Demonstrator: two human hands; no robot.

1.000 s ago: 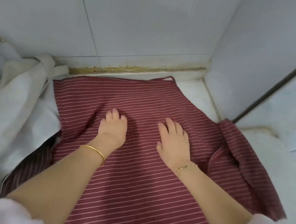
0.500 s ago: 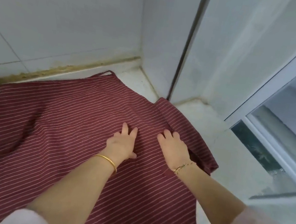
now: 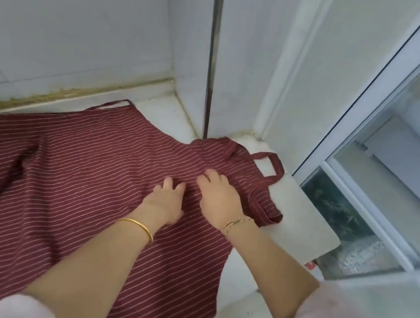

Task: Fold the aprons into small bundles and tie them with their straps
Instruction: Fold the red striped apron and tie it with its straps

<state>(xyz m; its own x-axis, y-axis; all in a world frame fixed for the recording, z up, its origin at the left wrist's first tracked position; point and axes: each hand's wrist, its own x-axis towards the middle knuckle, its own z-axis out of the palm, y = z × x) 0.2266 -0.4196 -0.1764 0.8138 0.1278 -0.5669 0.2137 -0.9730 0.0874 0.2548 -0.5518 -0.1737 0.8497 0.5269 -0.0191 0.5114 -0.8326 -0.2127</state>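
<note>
A dark red apron (image 3: 70, 164) with thin white stripes lies spread flat on a white counter (image 3: 301, 220). Its bib end points right, where a neck strap (image 3: 271, 163) loops over the counter and another strap (image 3: 261, 208) lies along the bib's near edge. My left hand (image 3: 166, 201) rests palm down on the cloth, fingers fairly straight. My right hand (image 3: 219, 196) lies just right of it on the bib, fingers pressed onto the fabric. A small strap loop (image 3: 113, 105) shows at the apron's far edge.
Tiled walls (image 3: 75, 13) close the counter at the back, with a corner and a metal strip (image 3: 213, 49). A window frame (image 3: 377, 103) stands to the right, past the counter's edge. A wrinkle (image 3: 29, 157) sits in the apron's left part.
Both hands have slid right along the apron toward the bib, and my view turned right with them. The white cloth at the left has left the view; the straps now show.
</note>
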